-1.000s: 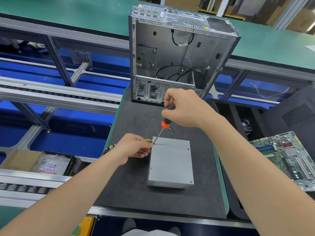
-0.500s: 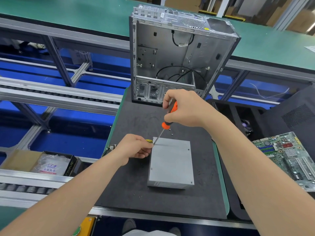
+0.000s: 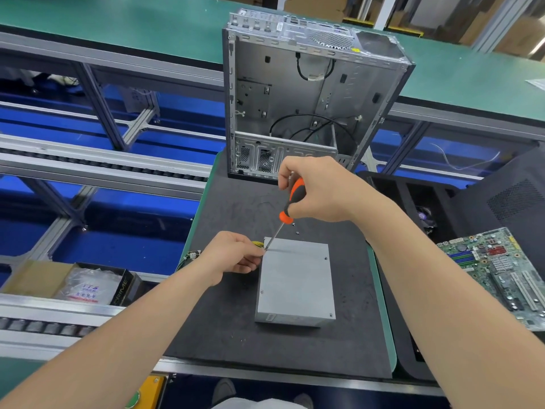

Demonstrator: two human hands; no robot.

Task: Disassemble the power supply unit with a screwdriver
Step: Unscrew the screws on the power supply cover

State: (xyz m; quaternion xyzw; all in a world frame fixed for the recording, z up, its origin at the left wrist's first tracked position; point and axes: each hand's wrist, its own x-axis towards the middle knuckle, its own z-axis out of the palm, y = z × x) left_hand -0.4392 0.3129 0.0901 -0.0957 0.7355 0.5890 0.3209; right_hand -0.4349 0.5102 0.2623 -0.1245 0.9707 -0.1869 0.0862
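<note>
The power supply unit [image 3: 295, 284] lay flat on the tabletop [image 3: 224, 320]. My right fingers [image 3: 287, 172] wrapped the screwdriver [image 3: 290, 202], its tip at the unit's far-left corner. My left fingers [image 3: 250, 258] curled there, grip unclear. A slipping tip could jab them.

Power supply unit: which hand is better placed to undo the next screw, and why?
Right. The right hand grips the orange-and-black screwdriver, tip on the grey metal power supply unit's far left corner; the left hand only pinches that corner.
</note>
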